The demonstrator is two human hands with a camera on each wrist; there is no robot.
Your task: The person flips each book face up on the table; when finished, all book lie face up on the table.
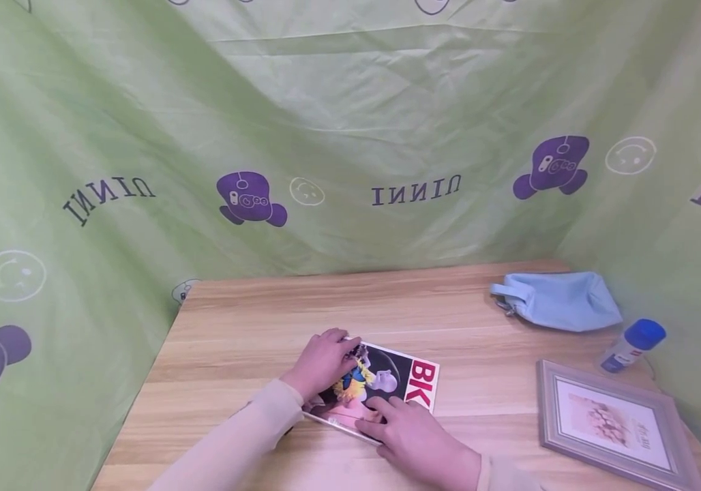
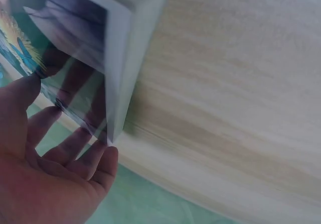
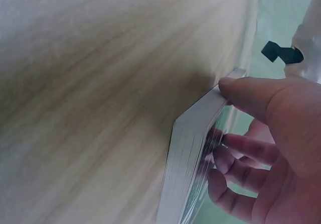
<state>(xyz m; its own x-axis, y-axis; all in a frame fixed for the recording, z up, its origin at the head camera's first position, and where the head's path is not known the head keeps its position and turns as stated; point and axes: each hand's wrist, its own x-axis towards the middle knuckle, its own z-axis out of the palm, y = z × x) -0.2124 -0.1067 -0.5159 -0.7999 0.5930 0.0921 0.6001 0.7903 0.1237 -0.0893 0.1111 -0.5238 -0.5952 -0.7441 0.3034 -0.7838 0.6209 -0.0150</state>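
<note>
A thick book (image 1: 387, 368) with a glossy picture cover and large red letters lies on the wooden table, between both hands. At its far left side the left hand (image 1: 326, 361) holds the edge; in the left wrist view the thumb (image 2: 30, 86) touches the cover and the fingers reach the rim. The right hand (image 1: 412, 436) holds the near side. Its thumb (image 3: 246, 91) presses the pale side edge in the right wrist view, while its bent fingers (image 3: 241, 176) touch the cover. The book's underside is hidden.
A light blue pouch (image 1: 565, 300) lies at the table's back right. Nearer stands a blue-capped spray can (image 1: 633, 344), leaning in the view. A grey picture frame (image 1: 549, 409) lies flat at the right. Green printed cloth (image 1: 350, 123) hangs behind the table (image 1: 252, 320).
</note>
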